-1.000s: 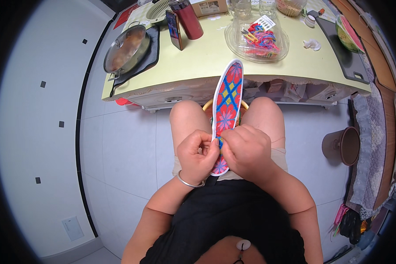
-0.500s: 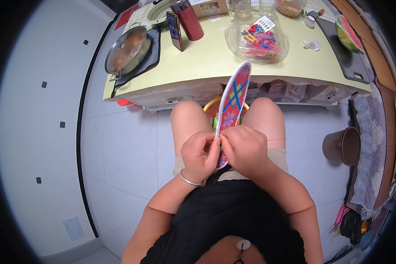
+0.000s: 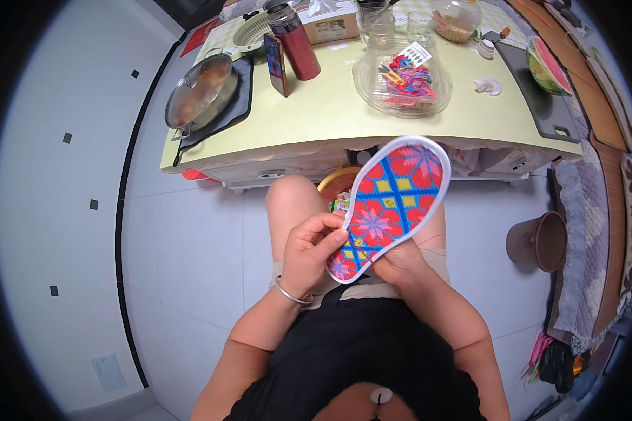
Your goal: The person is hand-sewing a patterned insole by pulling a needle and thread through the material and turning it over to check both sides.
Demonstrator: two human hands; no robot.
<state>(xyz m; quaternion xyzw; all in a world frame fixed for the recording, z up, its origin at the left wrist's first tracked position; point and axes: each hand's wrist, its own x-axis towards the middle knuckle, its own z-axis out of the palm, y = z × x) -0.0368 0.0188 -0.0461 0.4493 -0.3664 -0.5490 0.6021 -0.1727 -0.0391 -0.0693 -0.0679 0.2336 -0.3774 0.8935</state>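
An embroidered shoe insole with a white rim and red, blue, yellow and pink stitching lies tilted above my lap, its patterned face toward me. My left hand pinches its left edge near the narrow end, thumb on the patterned face. Behind the lower right edge is my right hand; the insole covers most of its fingers, so what they hold cannot be seen. A short strand of red thread shows on the stitching close to that hand.
On the table ahead stand a lidded pan, a phone, a red thermos and a clear plastic container of coloured thread. A cut watermelon is at the right. A brown bin stands on the floor.
The insole has turned from nearly edge-on to showing its patterned face. My right hand has gone from the front of it to behind it; my left hand keeps its pinch.
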